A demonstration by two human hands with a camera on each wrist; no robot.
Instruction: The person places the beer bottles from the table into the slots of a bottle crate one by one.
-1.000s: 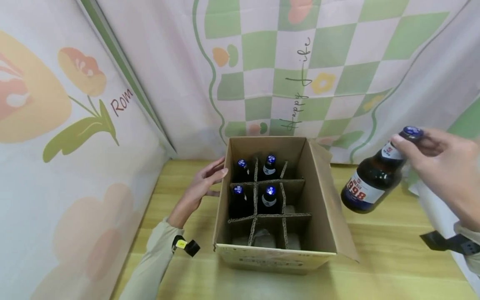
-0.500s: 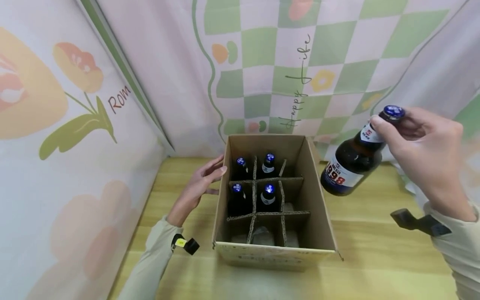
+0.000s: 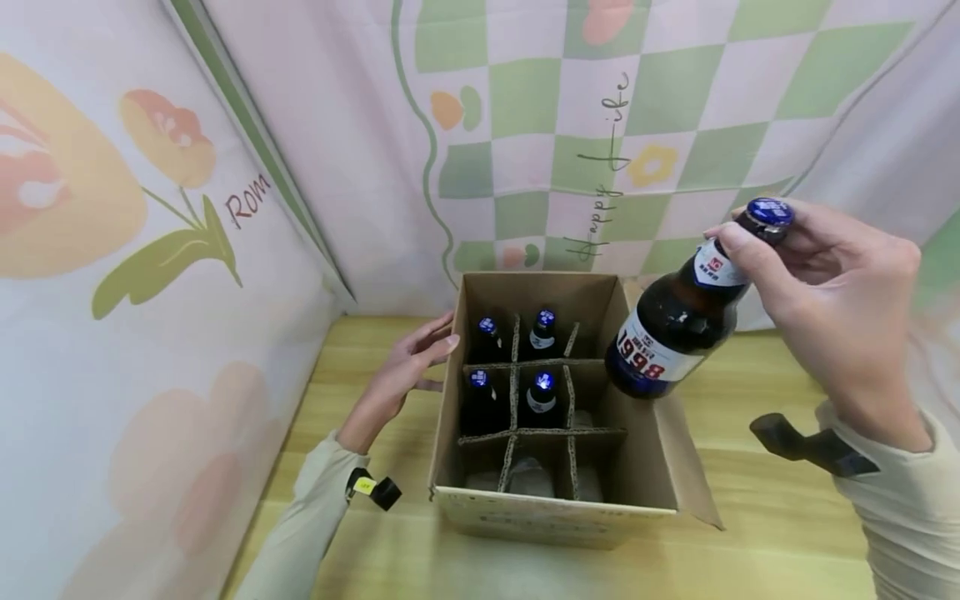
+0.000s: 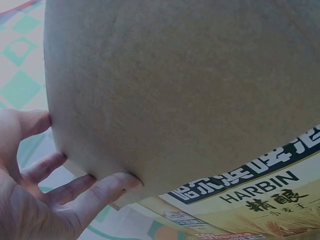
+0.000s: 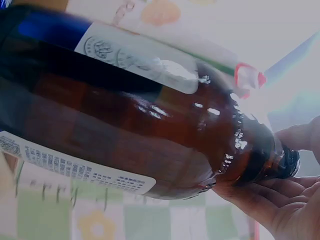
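Observation:
My right hand (image 3: 832, 292) pinches a brown glass beer bottle (image 3: 667, 325) by its neck, just under the blue cap. The bottle tilts, cap to the right, its base over the right wall of an open cardboard box (image 3: 555, 521). In the right wrist view the bottle (image 5: 125, 115) fills much of the picture, thumb and fingers around its neck. My left hand (image 3: 408, 367) rests against the box's left side, fingers spread. In the left wrist view its fingertips touch brown cardboard (image 4: 175, 90). Several capped bottles (image 3: 542, 396) stand upright in the box's left and middle columns.
Cardboard dividers (image 3: 543, 431) split the box into cells; the front row and right column hold no bottles. A flap (image 3: 686, 467) sticks out on the right side. The box stands on a wood-grain table (image 3: 780, 508), with patterned curtains (image 3: 517, 92) behind.
My right hand has carried the bottle leftward, from beside the box to over its right wall, and somewhat higher. My left hand stays against the box.

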